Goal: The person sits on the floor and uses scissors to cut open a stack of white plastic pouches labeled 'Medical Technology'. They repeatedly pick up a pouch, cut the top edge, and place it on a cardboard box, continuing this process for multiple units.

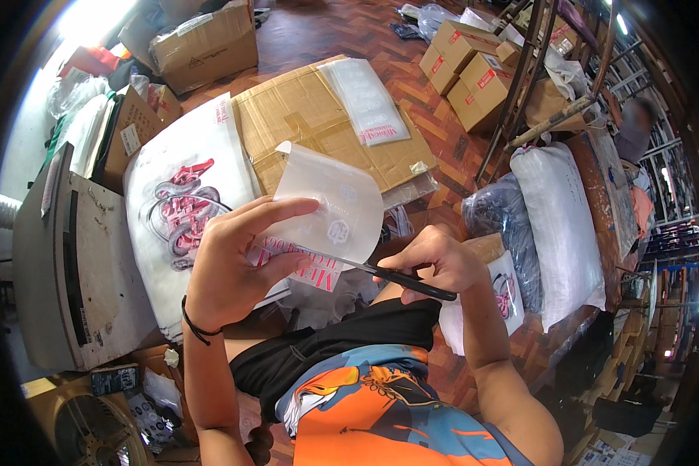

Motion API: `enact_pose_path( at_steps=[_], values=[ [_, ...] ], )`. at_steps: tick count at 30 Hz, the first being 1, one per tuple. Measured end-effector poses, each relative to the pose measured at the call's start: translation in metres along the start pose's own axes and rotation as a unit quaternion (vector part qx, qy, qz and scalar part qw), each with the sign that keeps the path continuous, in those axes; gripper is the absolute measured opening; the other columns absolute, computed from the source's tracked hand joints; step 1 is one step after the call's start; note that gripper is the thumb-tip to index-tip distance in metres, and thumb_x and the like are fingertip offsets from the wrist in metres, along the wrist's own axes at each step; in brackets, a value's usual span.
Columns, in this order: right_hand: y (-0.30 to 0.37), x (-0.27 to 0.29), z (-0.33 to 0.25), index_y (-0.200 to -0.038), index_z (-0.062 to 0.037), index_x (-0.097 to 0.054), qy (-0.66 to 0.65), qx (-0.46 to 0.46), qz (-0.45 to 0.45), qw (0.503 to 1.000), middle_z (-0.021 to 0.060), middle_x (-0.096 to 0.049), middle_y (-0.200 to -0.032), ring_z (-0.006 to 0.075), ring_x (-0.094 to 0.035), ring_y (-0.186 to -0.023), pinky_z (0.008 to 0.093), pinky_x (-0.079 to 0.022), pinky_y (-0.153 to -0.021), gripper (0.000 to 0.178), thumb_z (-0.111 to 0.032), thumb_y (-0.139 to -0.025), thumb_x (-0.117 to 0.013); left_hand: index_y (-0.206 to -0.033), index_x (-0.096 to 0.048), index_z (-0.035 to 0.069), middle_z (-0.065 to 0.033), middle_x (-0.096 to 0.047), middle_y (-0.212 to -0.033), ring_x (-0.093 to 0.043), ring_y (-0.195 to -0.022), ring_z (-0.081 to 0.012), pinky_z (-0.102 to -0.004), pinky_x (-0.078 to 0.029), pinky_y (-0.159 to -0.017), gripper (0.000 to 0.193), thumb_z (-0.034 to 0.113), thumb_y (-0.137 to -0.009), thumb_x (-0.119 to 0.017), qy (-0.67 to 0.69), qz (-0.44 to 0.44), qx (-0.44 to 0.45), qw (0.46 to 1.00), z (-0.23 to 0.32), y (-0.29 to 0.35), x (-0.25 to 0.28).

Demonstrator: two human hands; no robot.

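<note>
My left hand, a dark band on its wrist, holds a translucent plastic bag between thumb and fingers. Faint pale emblems show on the bag, and its upper edge curls. Red lettering shows just below, near my thumb. My right hand is closed around the black handles of a pair of scissors. Their blades point left across the plastic towards my left thumb. How far the blades are apart is hard to make out. Beyond my hands, a flat stack of similar printed bags lies on a cardboard sheet.
White printed sacks lie left of the cardboard. A grey metal cabinet stands at far left. Brown boxes and a full white sack are to the right, by a rusty metal frame. Another person is at far right.
</note>
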State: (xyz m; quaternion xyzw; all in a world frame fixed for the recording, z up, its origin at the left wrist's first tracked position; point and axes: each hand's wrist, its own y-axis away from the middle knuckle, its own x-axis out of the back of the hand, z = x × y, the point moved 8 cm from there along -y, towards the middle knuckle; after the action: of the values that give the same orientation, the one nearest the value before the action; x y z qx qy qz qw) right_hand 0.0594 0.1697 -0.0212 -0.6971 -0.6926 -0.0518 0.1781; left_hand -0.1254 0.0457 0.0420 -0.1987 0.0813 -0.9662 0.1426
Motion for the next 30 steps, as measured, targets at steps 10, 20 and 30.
enact_pose_path(
  at_steps=[10,20,30],
  values=[
    [-0.0006,-0.0007,0.0022,-0.119,0.0038,-0.071,0.019,0.001,0.008,1.000,0.0151,-0.071,-0.072,0.0165,-0.069,-0.060,0.0289,-0.047,-0.054,0.049,-0.019,-0.079,-0.088,-0.122,-0.070,0.003,-0.0154,-0.073,-0.111,-0.073,-0.101,-0.0273,-0.0331,-0.055,-0.088,0.057,-0.011,-0.067,-0.075,-0.001,0.010,-0.019,1.000,-0.0014,0.0017,0.0036],
    [-0.0020,-0.0013,0.0032,-0.119,0.0050,-0.071,0.031,0.000,-0.001,1.000,0.0127,-0.069,-0.069,0.0144,-0.065,-0.057,0.0291,-0.046,-0.052,0.048,-0.017,-0.080,-0.086,-0.122,-0.069,0.004,-0.0145,-0.073,-0.110,-0.073,-0.100,-0.0257,-0.0331,-0.055,-0.088,0.057,-0.011,-0.068,-0.076,0.008,0.016,-0.020,1.000,-0.0022,0.0019,0.0044],
    [-0.0011,-0.0009,0.0053,-0.121,0.0045,-0.070,0.046,0.001,-0.004,0.999,0.0167,-0.069,-0.071,0.0202,-0.069,-0.059,0.0312,-0.046,-0.054,0.048,-0.018,-0.081,-0.085,-0.123,-0.069,0.003,-0.0142,-0.073,-0.110,-0.073,-0.099,-0.0235,-0.0311,-0.055,-0.088,0.057,-0.013,-0.068,-0.073,0.016,0.011,-0.019,1.000,-0.0011,0.0014,0.0038]
  ],
)
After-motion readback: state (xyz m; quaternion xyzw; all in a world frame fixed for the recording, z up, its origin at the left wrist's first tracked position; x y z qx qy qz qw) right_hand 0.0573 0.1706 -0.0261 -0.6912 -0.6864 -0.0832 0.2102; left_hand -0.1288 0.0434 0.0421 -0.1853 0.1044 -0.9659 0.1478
